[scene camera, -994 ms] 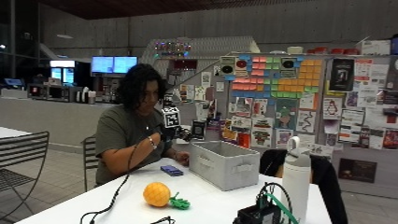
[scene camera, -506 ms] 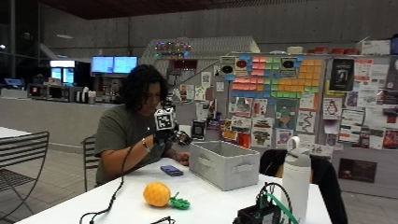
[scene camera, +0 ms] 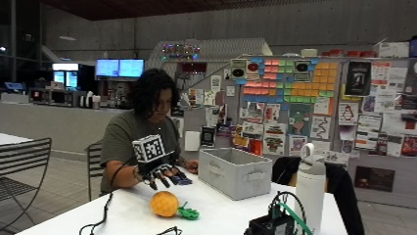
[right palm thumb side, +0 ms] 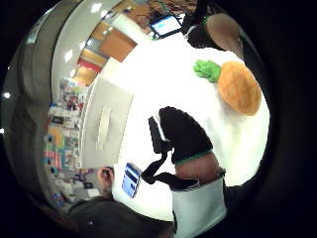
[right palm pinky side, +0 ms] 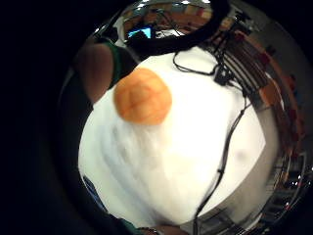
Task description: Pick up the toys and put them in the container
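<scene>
The gloved right hand hangs above the white table with its fingers spread and relaxed, holding nothing. The toy pineapple lies on the table just below and slightly forward of that hand, toward the near table edge, and the 2 are apart. The toy's long axis lies flat on the table: the orange body sits under the hand's side, and the green leaf crown points away toward the grey container. The little finger side palm view shows the orange body lying on the table beneath the palm. The thumb side palm view shows the thumb extended, with the pineapple beyond it. The container stands on the table beside the hand, on the far side from the person. Judgement: the coming move calls for a short descent onto the orange body.
</scene>
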{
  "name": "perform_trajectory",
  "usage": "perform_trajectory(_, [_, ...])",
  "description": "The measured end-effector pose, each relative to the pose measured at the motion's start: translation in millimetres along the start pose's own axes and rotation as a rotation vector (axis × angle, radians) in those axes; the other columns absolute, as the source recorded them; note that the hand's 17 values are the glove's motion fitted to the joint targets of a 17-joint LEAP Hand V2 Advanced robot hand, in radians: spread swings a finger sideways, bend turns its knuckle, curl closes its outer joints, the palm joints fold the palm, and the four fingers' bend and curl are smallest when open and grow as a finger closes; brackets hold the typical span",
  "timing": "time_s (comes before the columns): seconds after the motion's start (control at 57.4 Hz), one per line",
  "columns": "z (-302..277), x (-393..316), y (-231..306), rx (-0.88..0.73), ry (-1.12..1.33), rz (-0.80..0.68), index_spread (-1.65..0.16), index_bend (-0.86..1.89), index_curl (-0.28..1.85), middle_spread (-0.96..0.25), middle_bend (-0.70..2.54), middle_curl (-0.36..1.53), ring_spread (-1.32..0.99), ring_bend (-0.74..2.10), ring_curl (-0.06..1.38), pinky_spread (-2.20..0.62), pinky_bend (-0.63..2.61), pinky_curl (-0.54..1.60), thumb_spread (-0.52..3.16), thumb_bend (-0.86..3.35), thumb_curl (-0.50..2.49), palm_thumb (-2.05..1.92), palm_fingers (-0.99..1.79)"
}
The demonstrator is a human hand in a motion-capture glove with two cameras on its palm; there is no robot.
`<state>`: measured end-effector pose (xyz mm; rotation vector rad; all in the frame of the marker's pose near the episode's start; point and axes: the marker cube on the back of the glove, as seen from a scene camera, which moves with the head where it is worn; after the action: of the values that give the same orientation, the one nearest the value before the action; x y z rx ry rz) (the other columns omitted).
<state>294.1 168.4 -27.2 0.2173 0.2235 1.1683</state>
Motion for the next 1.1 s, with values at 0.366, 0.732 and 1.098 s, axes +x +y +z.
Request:
perform_trajectory(0.366, [66.1, 40.5, -61.0, -0.04, 0.121, 0.221, -0.46, 0.21, 0.36, -0.13, 0.19, 0.28, -0.21, 0.45, 0.17, 0.02, 0.73, 0.35, 1.13, -0.04, 0.28, -0.04, 0.29])
perform_trajectory(0.732, [74.0, 41.5, -42.9, 0.263, 0.185, 0.118, -0.41, 0.16, 0.4, -0.31, 0.52, 0.42, -0.37, 0.98, 0.36, -0.38, 0.82, 0.38, 1.23, 0.14, 0.43, 0.39, 1.25])
perform_trajectory(1.098, [-34.8, -69.2, 29.1, 0.428, -0.121, -0.187, -0.41, 0.41, 0.61, -0.41, 0.98, 0.71, -0.39, 1.35, 0.56, -0.43, 1.14, 0.55, 1.06, 0.13, 0.62, 0.51, 1.18])
